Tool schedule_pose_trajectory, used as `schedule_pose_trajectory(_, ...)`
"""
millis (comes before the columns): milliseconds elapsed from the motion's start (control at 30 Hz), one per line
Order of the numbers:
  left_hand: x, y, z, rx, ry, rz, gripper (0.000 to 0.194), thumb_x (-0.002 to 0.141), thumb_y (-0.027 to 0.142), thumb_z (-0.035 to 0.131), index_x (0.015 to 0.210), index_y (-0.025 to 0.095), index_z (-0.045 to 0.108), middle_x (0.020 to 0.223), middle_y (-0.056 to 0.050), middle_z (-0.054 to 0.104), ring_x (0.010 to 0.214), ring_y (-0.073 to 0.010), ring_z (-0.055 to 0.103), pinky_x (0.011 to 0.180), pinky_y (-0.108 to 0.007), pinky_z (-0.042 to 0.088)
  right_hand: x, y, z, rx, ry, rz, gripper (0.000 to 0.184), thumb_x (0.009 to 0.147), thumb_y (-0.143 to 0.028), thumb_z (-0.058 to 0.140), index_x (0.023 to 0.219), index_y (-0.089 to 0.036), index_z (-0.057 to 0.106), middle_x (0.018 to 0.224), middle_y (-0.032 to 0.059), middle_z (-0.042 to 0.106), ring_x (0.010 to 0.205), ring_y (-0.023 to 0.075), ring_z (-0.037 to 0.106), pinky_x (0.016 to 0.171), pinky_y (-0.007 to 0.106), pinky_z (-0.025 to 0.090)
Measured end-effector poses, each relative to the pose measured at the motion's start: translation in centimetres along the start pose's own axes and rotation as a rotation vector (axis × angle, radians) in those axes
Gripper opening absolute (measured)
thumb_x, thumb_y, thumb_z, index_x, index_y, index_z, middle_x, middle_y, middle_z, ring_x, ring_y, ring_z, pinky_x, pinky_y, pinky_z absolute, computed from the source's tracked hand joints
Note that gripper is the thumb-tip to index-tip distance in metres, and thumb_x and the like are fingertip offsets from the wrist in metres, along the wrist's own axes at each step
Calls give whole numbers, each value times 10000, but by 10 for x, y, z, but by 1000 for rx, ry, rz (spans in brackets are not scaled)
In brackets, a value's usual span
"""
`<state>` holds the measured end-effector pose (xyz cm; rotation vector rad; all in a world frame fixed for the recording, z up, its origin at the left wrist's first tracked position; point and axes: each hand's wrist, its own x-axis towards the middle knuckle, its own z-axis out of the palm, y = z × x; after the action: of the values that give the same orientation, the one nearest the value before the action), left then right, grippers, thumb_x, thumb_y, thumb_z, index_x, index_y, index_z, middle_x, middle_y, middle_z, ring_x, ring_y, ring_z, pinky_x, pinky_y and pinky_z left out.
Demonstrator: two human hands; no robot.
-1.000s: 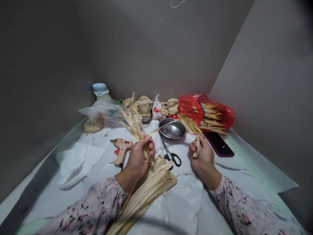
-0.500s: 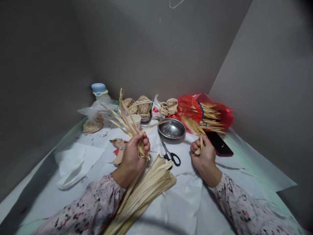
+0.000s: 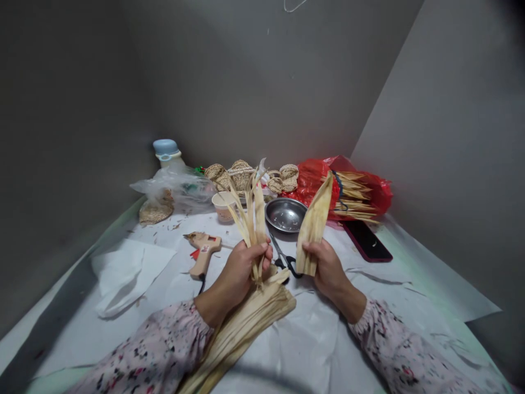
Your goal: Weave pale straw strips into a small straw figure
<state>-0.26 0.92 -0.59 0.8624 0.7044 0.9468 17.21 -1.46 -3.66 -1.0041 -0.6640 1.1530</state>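
My left hand point(image 3: 241, 270) grips a sheaf of narrow, dried straw-coloured leaf strips point(image 3: 250, 219) that stand upright above my fist. My right hand point(image 3: 326, 264) holds a wider, pointed piece of dried leaf point(image 3: 314, 224) upright between fingers and thumb. The two hands are close together, apart by a small gap. A thick bundle of long dried strips point(image 3: 246, 323) lies under my left wrist and runs off the near edge of the picture. Black-handled scissors point(image 3: 283, 254) lie just behind my hands, their handles partly hidden.
A hot glue gun point(image 3: 203, 251) lies left of my hands, and a steel bowl point(image 3: 285, 214) sits behind them. Farther back are small woven straw pieces point(image 3: 240, 175), a paper cup point(image 3: 223, 206), a red bag of pointed strips point(image 3: 314, 180) and a phone point(image 3: 366, 241).
My hands have moved toward each other. The right hand has raised the wider leaf piece upright and spread it flat, and the left hand's strips now stand straighter.
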Motion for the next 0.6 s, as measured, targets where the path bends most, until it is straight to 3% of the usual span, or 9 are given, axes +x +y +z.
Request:
schedule_pose_trajectory(100, -2, -1, 1, 67, -45, -26, 199, 759, 272, 647, 654, 138, 543, 524, 18, 494, 433, -62, 406, 437, -182, 306, -6, 3, 0, -74, -135, 24, 282, 667, -283, 754, 885, -175, 610, 713, -26, 626, 614, 135, 568, 556, 241, 464)
schedule_pose_trajectory(233, -5, -3, 0, 144, -118, -41, 287, 808, 384, 639, 669, 169, 507, 456, 59, 406, 419, -70, 338, 427, -192, 238, -9, 6, -1, -230, -229, 7, 307, 721, -342, 742, 943, -171, 616, 803, 18, 678, 692, 177, 623, 634, 281, 498)
schedule_pose_trajectory(433, -5, -8, 0, 268, -139, -21, 328, 776, 445, 683, 684, 166, 536, 481, 51, 441, 451, -82, 368, 460, -206, 276, -16, -1, 6, -358, -308, -18, 347, 732, -399, 736, 944, -139, 646, 897, 94, 719, 784, 236, 665, 694, 335, 533)
schedule_pose_trajectory(600, -5, -10, 0, 336, -115, -56, 359, 731, 456, 718, 645, 166, 524, 473, 53, 433, 444, -82, 365, 454, -214, 260, -19, -2, 9, -369, -294, -39, 327, 707, -381, 756, 927, -152, 679, 919, 98, 729, 819, 255, 673, 711, 342, 541)
